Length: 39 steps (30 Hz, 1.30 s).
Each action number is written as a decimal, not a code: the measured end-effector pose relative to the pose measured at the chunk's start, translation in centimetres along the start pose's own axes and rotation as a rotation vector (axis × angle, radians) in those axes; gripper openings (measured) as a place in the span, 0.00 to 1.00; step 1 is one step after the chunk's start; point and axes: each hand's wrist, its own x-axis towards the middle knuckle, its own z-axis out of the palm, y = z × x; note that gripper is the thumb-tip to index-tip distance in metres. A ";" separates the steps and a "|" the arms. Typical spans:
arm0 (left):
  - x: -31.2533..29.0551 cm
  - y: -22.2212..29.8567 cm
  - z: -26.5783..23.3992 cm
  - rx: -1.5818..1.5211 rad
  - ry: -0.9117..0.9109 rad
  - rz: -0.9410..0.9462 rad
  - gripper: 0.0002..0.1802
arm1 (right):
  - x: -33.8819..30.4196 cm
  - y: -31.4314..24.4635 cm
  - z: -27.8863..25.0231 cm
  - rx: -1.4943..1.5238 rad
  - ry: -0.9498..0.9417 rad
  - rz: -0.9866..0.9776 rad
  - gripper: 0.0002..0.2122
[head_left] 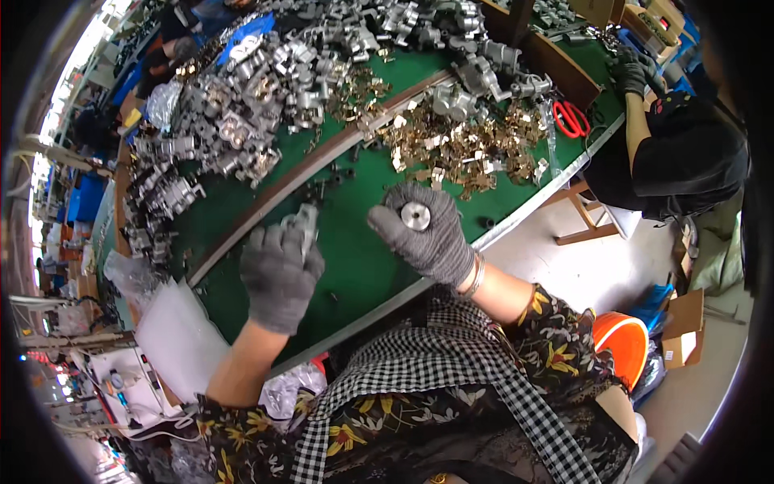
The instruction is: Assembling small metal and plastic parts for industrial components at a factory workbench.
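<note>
Both my hands wear grey knit gloves over the green tabletop. My left hand is closed around a small silver metal casting that sticks up past the fingers. To its right, my right hand grips a round silver metal piece with a hole in its middle, its end face showing between thumb and fingers. The hands are apart. Beyond my right hand lies a heap of small brass-coloured metal clips. Several small dark parts are scattered between the heap and a wooden strip.
A large pile of silver castings covers the far left of the table. Red-handled scissors lie at the right edge. A co-worker in black sits at the right, a gloved hand on the table. An orange bucket stands below.
</note>
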 end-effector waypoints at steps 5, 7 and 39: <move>-8.5 2.1 0.6 0.187 -0.185 -0.039 0.20 | 1.6 -0.9 0.5 -0.079 -0.198 -0.108 0.07; -9.9 3.1 0.5 0.075 -0.176 0.014 0.24 | 3.2 -4.4 0.2 -0.151 -0.199 0.085 0.12; 10.2 -1.1 6.3 -2.082 -0.121 -0.546 0.18 | 12.5 -0.8 -1.0 -0.407 -0.409 0.129 0.13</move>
